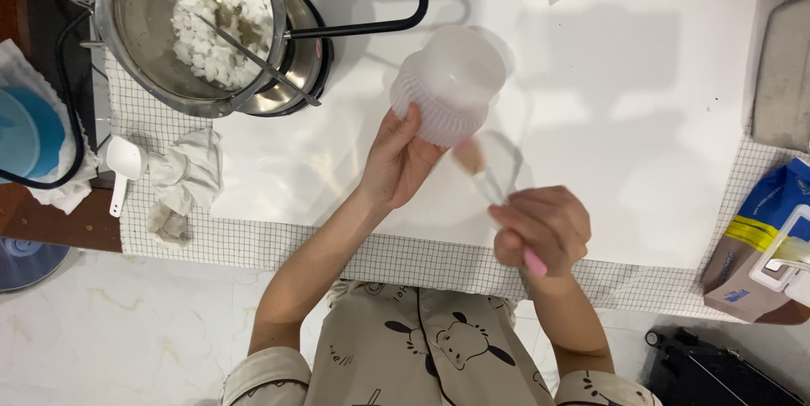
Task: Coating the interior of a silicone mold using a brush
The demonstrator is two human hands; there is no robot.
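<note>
The left hand (398, 155) held a white ribbed plastic mould (449, 83) above the white bench (641, 119), its grip closed around it. The right hand (542, 230) gripped a pink-handled brush (489, 186) just beside the mould.

Left hand (398, 157) grips a translucent white ribbed mould (447, 83), held tilted above the white sheet (624, 119). Right hand (542, 229), just right of the mould, holds a pink-handled brush (492, 191); bristles blurred, apparently near the mould's lower edge. Left of the mould: steel pot (135, 26) with white flakes (215, 22). Further left, a white scoop (122, 165) and crumpled cloth (187, 174).
</note>
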